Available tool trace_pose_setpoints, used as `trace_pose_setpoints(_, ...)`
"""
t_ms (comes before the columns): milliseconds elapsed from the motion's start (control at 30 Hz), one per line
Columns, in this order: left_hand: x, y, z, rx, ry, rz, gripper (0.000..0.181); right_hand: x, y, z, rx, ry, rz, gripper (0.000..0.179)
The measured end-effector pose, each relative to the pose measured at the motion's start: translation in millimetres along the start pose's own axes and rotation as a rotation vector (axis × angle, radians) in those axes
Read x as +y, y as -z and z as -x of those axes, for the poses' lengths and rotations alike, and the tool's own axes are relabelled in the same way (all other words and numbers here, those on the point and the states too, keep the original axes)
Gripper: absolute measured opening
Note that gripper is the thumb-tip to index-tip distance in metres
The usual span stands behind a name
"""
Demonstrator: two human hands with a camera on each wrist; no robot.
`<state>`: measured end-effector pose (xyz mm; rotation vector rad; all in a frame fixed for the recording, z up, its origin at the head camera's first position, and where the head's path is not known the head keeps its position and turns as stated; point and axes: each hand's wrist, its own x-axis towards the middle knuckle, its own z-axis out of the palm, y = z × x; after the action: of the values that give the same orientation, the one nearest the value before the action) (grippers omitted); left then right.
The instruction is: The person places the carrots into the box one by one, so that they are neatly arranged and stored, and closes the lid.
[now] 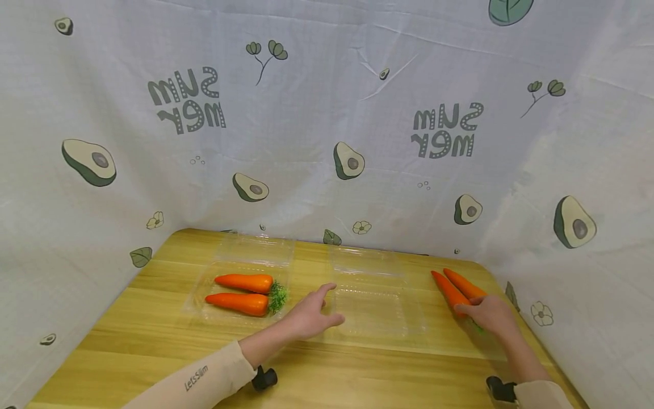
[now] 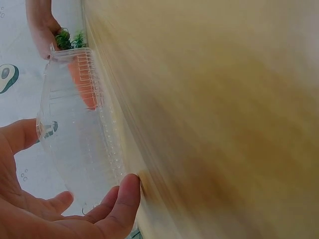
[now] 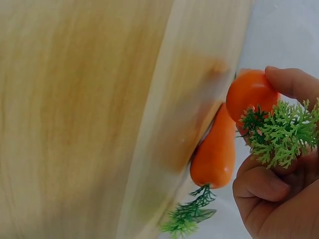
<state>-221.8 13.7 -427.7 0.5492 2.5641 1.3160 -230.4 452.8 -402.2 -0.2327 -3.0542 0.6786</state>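
At the right of the table, my right hand [image 1: 493, 315] pinches an orange carrot [image 1: 449, 289] near its leafy end. In the right wrist view, green leaves hang from this carrot [image 3: 251, 94] in front of the fingers. A second carrot [image 1: 464, 283] lies close beside it. My left hand [image 1: 311, 315] is spread at the left edge of a clear plastic clamshell box [image 1: 373, 309] with its lid folded back. Thumb and fingers stand apart around the box's near side in the left wrist view; whether they press it I cannot tell.
To the left stands another opened clear clamshell box [image 1: 196, 301]. Inside it two carrots [image 1: 240, 304] with green tops lie side by side. A patterned cloth [image 1: 306, 130] rises behind and beside the wooden table [image 1: 133, 324].
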Motion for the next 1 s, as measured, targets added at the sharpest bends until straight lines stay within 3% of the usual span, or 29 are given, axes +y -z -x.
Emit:
trace_pose_setpoints(167, -0.6, -0.8, -0.8, 0.000, 0.001, 0.003, 0.080, -5.3, 3.7, 0.5, 0.010, 0.005, 0.036, 0.070)
trace_pose_setpoints(433, -1.4, -0.9, -1.0, 0.001, 0.004, 0.012, 0.080, -14.6, 7.7, 2.5, -0.005, -0.018, 0.020, 0.061)
trace_pose_setpoints(800, -0.4, -0.2, 0.0, -0.004, 0.009, 0.013, 0.080, -30.0, 20.6, 8.7, -0.025, 0.016, 0.031, 0.078)
trace_pose_setpoints(1000, 0.2, 0.4, 0.3, -0.005, 0.010, 0.014, 0.080, -44.0, 26.6, 13.2, -0.029, 0.034, -0.004, 0.075)
